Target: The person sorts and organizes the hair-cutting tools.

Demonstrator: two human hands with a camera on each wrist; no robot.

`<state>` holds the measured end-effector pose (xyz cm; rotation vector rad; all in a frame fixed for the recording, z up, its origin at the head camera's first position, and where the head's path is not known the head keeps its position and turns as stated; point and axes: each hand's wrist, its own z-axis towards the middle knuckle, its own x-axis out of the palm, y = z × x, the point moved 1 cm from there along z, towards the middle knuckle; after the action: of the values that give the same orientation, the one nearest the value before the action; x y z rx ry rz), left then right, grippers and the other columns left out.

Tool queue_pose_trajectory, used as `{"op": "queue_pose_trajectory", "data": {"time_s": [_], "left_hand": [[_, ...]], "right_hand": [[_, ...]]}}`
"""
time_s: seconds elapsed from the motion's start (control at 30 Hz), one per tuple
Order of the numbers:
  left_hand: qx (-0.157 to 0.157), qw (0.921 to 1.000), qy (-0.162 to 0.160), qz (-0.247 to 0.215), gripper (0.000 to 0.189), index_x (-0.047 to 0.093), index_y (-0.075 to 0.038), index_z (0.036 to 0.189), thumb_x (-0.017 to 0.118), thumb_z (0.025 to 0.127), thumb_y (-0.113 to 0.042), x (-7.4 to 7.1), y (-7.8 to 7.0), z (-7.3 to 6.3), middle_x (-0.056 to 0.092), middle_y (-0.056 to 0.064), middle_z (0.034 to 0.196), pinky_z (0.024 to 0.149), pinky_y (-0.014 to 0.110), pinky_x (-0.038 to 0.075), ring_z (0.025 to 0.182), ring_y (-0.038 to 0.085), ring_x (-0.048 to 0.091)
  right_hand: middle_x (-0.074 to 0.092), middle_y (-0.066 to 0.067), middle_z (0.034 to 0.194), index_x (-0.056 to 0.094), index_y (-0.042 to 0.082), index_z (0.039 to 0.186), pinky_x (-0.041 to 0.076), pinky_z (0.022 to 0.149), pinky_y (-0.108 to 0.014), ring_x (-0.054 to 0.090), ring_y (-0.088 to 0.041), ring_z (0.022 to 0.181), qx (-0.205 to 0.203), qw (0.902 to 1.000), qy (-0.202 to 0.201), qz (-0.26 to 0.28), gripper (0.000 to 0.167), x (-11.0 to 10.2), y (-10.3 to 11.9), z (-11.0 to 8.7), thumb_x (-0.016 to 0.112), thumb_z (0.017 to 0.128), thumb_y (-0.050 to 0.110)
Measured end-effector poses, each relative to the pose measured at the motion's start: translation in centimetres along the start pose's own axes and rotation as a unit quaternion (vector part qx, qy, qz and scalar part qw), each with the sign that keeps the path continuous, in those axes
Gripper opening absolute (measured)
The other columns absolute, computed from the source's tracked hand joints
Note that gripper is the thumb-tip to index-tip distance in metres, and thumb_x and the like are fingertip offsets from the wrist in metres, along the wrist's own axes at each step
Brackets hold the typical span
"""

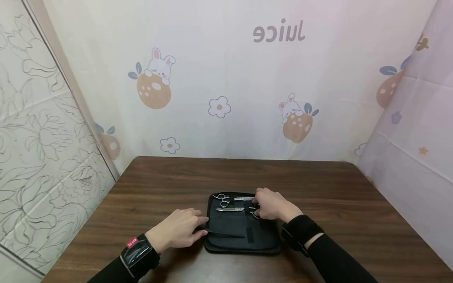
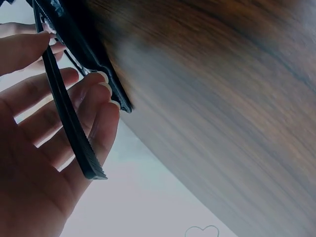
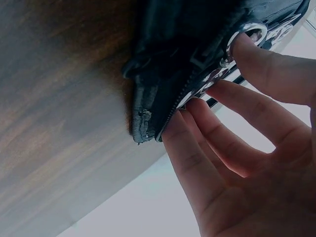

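Note:
A black zip case (image 1: 230,247) lies opened flat on the table, with two pairs of silver scissors in its upper half. The upper scissors (image 1: 244,199) have their rings to the left; the lower scissors (image 1: 230,209) have theirs to the right. My left hand (image 1: 180,228), at the case's left edge, pinches a black comb (image 2: 69,113) between thumb and fingers; its far end reaches over the case. At the upper right, my right hand (image 1: 276,206) holds the lower scissors by the handles, thumb against a metal ring (image 3: 264,33). Its fingers partly cover the handles.
The brown wooden table (image 1: 170,177) extends around the case on every side. Behind it hangs a pale curtain (image 1: 247,129) printed with rabbits and flowers. A flower-patterned white panel (image 1: 46,149) stands at the left. A small black elastic loop (image 1: 250,235) shows on the case.

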<state>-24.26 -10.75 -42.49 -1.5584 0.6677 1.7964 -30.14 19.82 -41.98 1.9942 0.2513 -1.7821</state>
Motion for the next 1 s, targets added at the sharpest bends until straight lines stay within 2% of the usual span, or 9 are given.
{"op": "queue_pose_trajectory", "data": {"time_s": [0.27, 0.63, 1.0], "left_hand": [[-0.002, 0.9999, 0.005, 0.009, 0.035, 0.074, -0.010, 0.122, 0.066, 0.098, -0.034, 0.5, -0.2, 0.8, 0.068, 0.000, 0.099, 0.070, 0.035, 0.055, 0.087, 0.014, 0.065], [0.011, 0.9998, 0.000, 0.018, 0.030, 0.074, -0.012, 0.117, 0.069, 0.096, -0.032, 0.9, -0.5, 1.6, 0.067, 0.000, 0.095, 0.070, 0.035, 0.055, 0.086, 0.014, 0.064], [0.035, 0.9979, -0.023, 0.050, 0.019, 0.072, -0.015, 0.101, 0.072, 0.093, -0.032, 1.3, -1.3, 2.2, 0.062, -0.003, 0.085, 0.065, 0.035, 0.052, 0.079, 0.014, 0.062]], "right_hand": [[0.063, -0.007, 0.107, 0.077, 0.003, 0.107, 0.051, 0.075, -0.044, 0.058, -0.028, 0.101, 0.001, 1.0000, 0.004, -0.005, 0.022, -0.2, 0.2, 0.0, 0.080, 0.087, 0.010], [0.062, -0.006, 0.105, 0.077, 0.004, 0.105, 0.052, 0.075, -0.043, 0.058, -0.026, 0.098, 0.006, 0.9998, 0.006, -0.018, 0.020, 0.1, 0.3, 0.2, 0.081, 0.087, 0.011], [0.061, -0.006, 0.103, 0.076, 0.005, 0.103, 0.051, 0.076, -0.043, 0.057, -0.026, 0.096, 0.005, 0.9997, 0.012, -0.023, 0.018, 0.1, 0.4, 0.4, 0.081, 0.087, 0.010]]}}
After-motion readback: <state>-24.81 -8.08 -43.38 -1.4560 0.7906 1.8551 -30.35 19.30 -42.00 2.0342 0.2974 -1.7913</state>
